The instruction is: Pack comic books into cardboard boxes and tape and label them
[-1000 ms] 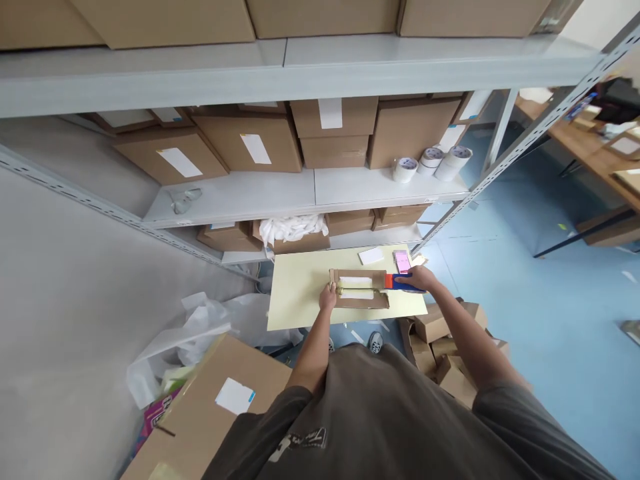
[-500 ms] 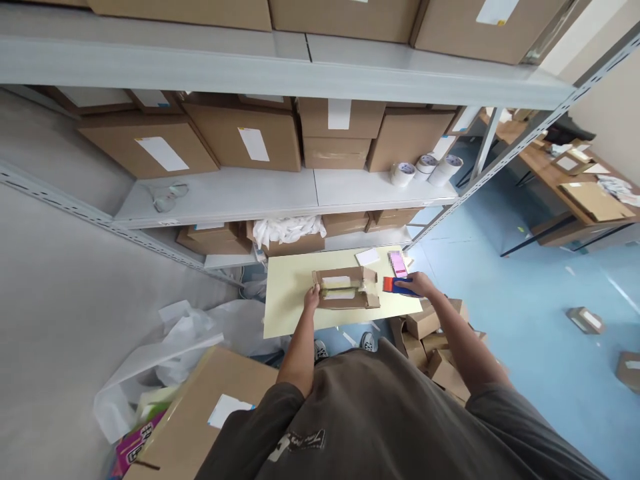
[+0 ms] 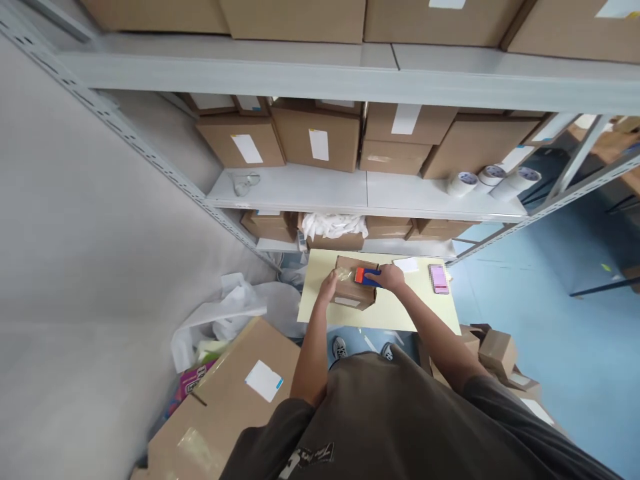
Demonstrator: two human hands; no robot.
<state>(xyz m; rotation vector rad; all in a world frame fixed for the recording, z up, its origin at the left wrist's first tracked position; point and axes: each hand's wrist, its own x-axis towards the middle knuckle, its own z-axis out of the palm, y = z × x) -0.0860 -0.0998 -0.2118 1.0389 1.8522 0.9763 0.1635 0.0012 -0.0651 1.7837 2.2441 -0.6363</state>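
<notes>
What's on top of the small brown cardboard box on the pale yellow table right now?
On the small brown cardboard box lies a red-and-blue tape dispenser, gripped by the right hand. The left hand presses its left end. The hands and dispenser hide the top seam; the contents cannot be seen.

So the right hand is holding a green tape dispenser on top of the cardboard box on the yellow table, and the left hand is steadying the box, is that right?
Not quite: in the head view the tape dispenser is blue and red, not green. The rest holds: the right hand holds it on top of the cardboard box on the yellow table, and the left hand steadies the box.
</notes>
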